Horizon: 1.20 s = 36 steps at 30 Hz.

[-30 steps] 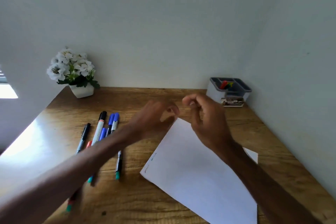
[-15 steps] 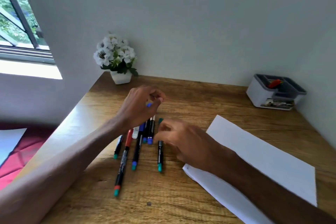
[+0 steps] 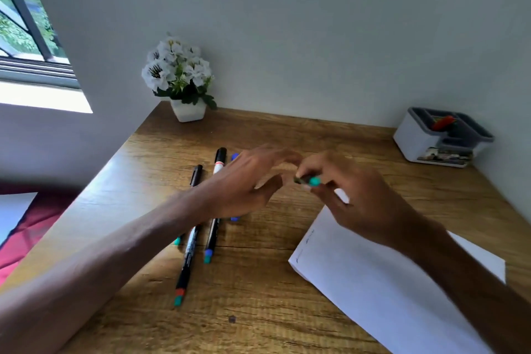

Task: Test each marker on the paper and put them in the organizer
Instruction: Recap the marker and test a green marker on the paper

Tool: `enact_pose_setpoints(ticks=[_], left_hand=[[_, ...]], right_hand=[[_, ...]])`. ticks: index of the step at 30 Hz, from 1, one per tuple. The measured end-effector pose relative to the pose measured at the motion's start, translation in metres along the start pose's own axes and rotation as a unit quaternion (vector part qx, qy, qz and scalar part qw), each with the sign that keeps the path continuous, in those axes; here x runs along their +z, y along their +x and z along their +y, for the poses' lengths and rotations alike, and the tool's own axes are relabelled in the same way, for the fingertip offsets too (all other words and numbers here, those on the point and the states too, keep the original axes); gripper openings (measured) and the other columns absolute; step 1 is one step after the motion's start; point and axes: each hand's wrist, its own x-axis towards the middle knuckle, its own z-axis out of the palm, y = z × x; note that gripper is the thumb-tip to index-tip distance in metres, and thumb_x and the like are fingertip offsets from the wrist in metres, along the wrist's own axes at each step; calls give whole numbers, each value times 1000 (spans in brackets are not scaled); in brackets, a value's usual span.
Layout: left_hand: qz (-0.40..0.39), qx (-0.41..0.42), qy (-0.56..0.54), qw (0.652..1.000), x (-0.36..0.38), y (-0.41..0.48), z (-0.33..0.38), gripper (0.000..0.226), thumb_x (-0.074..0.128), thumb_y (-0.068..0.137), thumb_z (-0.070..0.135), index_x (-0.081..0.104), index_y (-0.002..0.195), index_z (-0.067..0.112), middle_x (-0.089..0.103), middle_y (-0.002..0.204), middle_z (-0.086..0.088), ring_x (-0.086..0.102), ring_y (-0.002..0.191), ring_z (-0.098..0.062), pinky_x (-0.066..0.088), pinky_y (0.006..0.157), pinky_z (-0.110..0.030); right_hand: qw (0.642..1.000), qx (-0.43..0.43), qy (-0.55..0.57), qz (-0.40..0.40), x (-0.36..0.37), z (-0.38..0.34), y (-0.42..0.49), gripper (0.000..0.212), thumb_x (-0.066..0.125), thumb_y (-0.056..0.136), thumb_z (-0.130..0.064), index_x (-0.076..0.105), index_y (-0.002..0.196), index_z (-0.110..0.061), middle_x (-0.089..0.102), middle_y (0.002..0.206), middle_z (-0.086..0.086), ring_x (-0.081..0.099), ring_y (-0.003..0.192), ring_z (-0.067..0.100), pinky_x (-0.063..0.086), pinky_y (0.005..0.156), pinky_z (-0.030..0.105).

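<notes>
Right hand [image 3: 365, 198] pinches a teal-capped marker [image 3: 309, 180] above the paper [image 3: 382, 290]; left hand [image 3: 247, 184] beside it, grip spread.

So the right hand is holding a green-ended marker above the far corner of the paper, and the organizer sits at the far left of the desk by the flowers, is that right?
Not quite. The organizer sits at the far right of the desk, against the wall; the flowers are at the far left. The rest holds: the head view shows the right hand holding a green-ended marker above the far corner of the paper.
</notes>
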Motion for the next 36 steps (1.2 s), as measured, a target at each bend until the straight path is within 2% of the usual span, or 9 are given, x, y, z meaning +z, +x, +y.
enact_pose_setpoints(ticks=[4, 8, 13, 17, 20, 24, 28, 31, 36], left_hand=[[-20, 28, 22, 999, 9, -2, 0, 32, 54, 104, 22, 56, 136, 17, 64, 128, 5, 58, 118, -8, 48, 97, -31], [-14, 28, 36, 999, 10, -1, -6, 31, 57, 103, 24, 63, 132, 14, 65, 117, 7, 57, 105, -3, 44, 87, -18], [19, 18, 65, 998, 13, -3, -7, 35, 58, 100, 35, 69, 126, 14, 68, 107, 5, 58, 99, -10, 48, 84, -26], [39, 4, 73, 997, 19, -5, 6, 37, 59, 98, 38, 72, 123, 14, 71, 107, 5, 57, 98, -9, 50, 82, -29], [42, 11, 90, 995, 23, -6, 17, 32, 61, 98, 35, 72, 122, 16, 72, 103, 4, 57, 94, -10, 47, 79, -26], [36, 44, 128, 990, 25, -7, 25, 32, 57, 101, 34, 74, 119, 14, 72, 95, 2, 58, 86, -17, 46, 76, -29], [14, 55, 142, 988, 25, -8, 29, 39, 49, 102, 37, 75, 116, 12, 73, 94, 0, 58, 85, -18, 45, 75, -28], [18, 56, 155, 986, 21, -8, 28, 36, 51, 103, 34, 74, 116, 10, 72, 95, -1, 58, 86, -17, 48, 74, -30], [-2, 32, 200, 979, 20, -6, 31, 34, 49, 101, 34, 69, 116, 11, 73, 103, 0, 58, 92, -16, 43, 79, -27]], right_hand=[[981, 96, 141, 91, 0, 5, -15, 21, 71, 93, -8, 67, 111, -16, 73, 111, -4, 73, 101, 14, 63, 73, 26], [969, 124, 172, 131, 1, 17, -21, 20, 80, 84, -3, 75, 102, -11, 77, 101, -2, 75, 96, 19, 63, 77, 29], [987, 117, 49, 103, -6, 35, -28, 25, 86, 81, -18, 81, 105, -21, 78, 102, -11, 74, 92, 1, 62, 79, 26], [995, 68, -53, 47, 2, 35, -28, 28, 76, 90, -21, 76, 117, -15, 79, 106, 0, 74, 94, 15, 61, 80, 39], [997, 36, -65, 15, 15, 26, -27, 32, 66, 93, -20, 73, 123, -10, 77, 107, 4, 71, 91, 18, 56, 77, 30], [995, 50, -81, -19, 18, 20, -29, 32, 62, 95, -23, 72, 124, -11, 74, 98, 0, 61, 77, 9, 41, 64, 14], [992, 38, -117, -14, 17, 16, -31, 32, 62, 93, -29, 75, 118, -15, 76, 84, -2, 65, 65, 11, 36, 59, 11], [987, 31, -156, 4, 12, 16, -30, 34, 55, 99, -41, 75, 120, -23, 75, 76, -6, 61, 56, 10, 41, 48, 21], [988, 52, -148, 8, 15, 15, -27, 45, 44, 100, -50, 73, 122, -24, 80, 90, -6, 68, 64, 8, 36, 52, 12]])
